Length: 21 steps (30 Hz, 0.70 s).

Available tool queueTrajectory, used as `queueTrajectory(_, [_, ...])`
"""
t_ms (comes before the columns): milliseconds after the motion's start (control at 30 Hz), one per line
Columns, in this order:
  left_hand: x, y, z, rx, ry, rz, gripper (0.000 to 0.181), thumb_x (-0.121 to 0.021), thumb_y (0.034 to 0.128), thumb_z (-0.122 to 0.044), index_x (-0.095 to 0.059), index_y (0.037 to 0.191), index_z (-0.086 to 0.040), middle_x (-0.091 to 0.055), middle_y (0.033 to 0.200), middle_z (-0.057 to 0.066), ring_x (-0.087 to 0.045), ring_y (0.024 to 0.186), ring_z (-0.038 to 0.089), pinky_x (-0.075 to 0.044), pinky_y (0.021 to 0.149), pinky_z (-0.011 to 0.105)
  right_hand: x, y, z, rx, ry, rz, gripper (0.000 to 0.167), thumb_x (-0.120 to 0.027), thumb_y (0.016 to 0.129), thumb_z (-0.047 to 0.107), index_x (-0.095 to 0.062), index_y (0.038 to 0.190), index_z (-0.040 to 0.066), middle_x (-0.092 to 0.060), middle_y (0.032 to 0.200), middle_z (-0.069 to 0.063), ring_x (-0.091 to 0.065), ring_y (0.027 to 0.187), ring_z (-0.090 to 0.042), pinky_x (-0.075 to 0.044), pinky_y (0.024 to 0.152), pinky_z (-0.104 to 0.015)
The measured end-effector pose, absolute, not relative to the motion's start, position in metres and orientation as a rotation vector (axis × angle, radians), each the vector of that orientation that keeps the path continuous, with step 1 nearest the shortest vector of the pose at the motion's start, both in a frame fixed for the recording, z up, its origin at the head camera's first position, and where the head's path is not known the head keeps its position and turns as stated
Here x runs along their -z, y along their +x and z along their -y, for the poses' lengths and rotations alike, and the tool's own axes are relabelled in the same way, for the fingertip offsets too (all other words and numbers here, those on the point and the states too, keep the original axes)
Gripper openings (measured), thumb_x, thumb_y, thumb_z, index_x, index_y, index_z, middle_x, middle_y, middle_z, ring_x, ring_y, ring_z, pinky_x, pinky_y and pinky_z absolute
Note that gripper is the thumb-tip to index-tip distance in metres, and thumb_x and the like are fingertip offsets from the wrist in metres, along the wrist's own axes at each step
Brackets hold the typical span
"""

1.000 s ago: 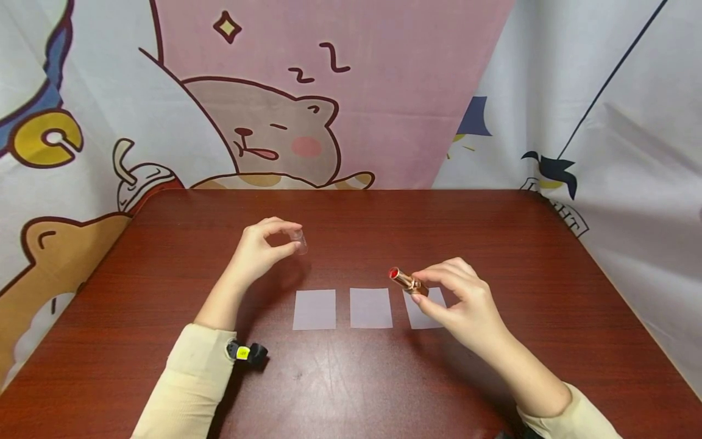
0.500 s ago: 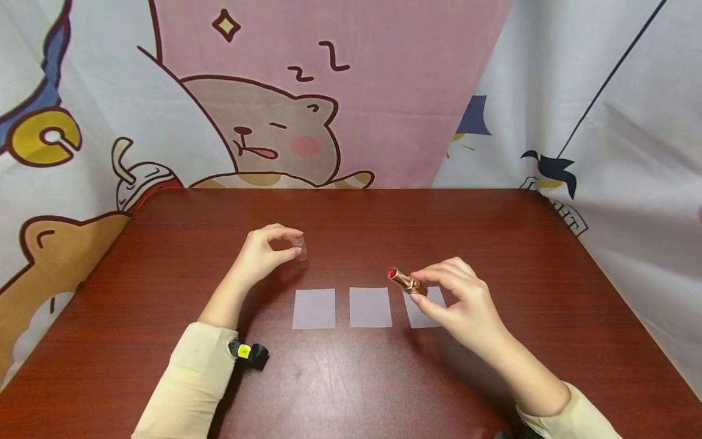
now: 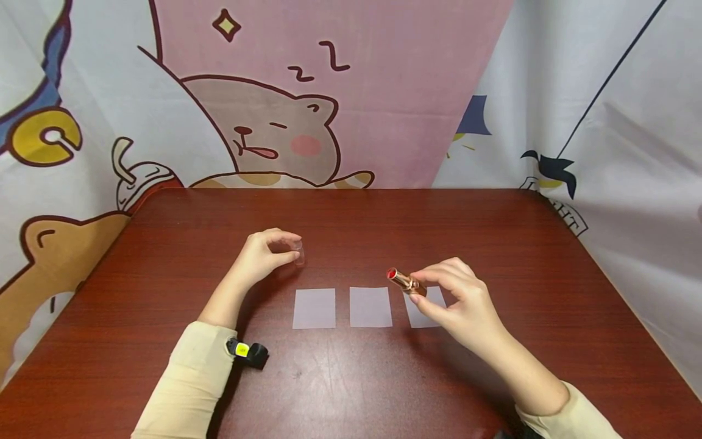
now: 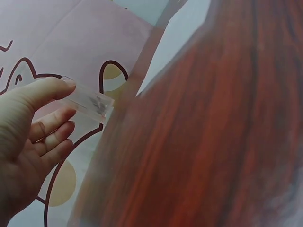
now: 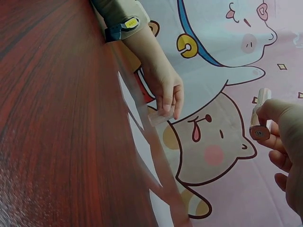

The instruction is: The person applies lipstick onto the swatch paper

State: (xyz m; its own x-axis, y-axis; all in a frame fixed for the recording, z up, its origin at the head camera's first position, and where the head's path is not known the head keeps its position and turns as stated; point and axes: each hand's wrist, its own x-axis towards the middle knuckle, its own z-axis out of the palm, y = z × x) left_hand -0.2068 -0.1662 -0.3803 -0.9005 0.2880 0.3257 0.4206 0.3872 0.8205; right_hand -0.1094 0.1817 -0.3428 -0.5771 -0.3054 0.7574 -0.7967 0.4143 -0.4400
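A gold, glossy metal lipstick tube [image 3: 407,283] with a red tip is pinched between the thumb and fingers of a person's right hand [image 3: 460,296], tilted toward the left above the rightmost of three flat, matte white paper squares [image 3: 370,307] lying in a row. The left hand [image 3: 262,255] pinches a small, clear, straight-sided cap [image 3: 300,253] just beyond the leftmost square, well apart from the lipstick; whether the cap touches the smooth, reddish-brown wood-grain table [image 3: 351,213] is hard to tell.
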Motion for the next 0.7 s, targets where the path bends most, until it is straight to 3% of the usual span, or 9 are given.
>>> queueTrajectory(300, [0.393,-0.215,0.172,1.45,-0.648,2.561,0.029,-0.077,0.0755,0.002,-0.071,0.104,0.001,-0.068,0.087,0.008,-0.063,0.085,0.024,-0.049,0.08,0.044,0.344,-0.11,-0.182,-1.097,0.932,2.09,0.034,-0.08,0.06,-0.008,-0.073,0.091,0.005,-0.069,0.084,-0.001,-0.053,0.08,-0.016,-0.038,0.068,-0.02])
queueTrajectory(700, [0.396,-0.214,0.172,1.418,-0.621,2.616,0.028,-0.077,0.0768,-0.001,-0.071,0.104,-0.001,-0.068,0.088,0.006,-0.063,0.085,0.022,-0.048,0.078,0.043,0.344,-0.11,-0.183,-1.091,0.931,2.094,0.035,-0.08,0.06,-0.007,-0.073,0.091,0.006,-0.069,0.084,-0.001,-0.053,0.08,-0.016,-0.038,0.068,-0.019])
